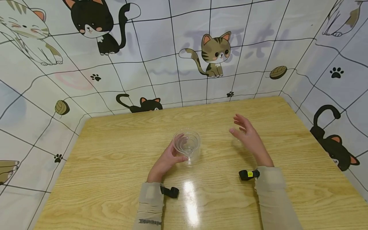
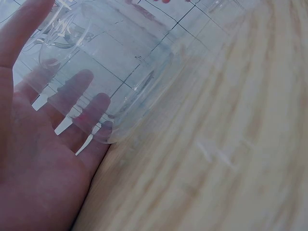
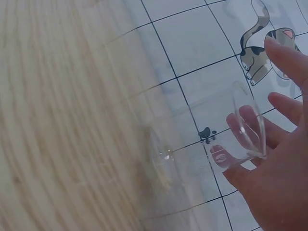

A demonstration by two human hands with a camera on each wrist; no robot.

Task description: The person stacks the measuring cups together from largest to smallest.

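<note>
A clear cup (image 1: 188,143) with several concentric rims showing inside it stands on the table, left of the middle. My left hand (image 1: 169,158) grips its left side, thumb at the near side and fingers round the far side. In the left wrist view the fingers (image 2: 98,103) show through the transparent wall (image 2: 120,62). Farther right is another transparent cup (image 3: 192,144), only faintly visible in the head view. Beside its rim my right hand (image 1: 246,135) is held with fingers spread and loosely bent, not closed round it.
The wooden table (image 1: 120,147) carries a bright light reflection near its front. Behind and at both sides hangs a white cloth (image 1: 161,73) with a black grid and cartoon cats. Black wrist cameras (image 1: 170,192) are strapped over both sleeves.
</note>
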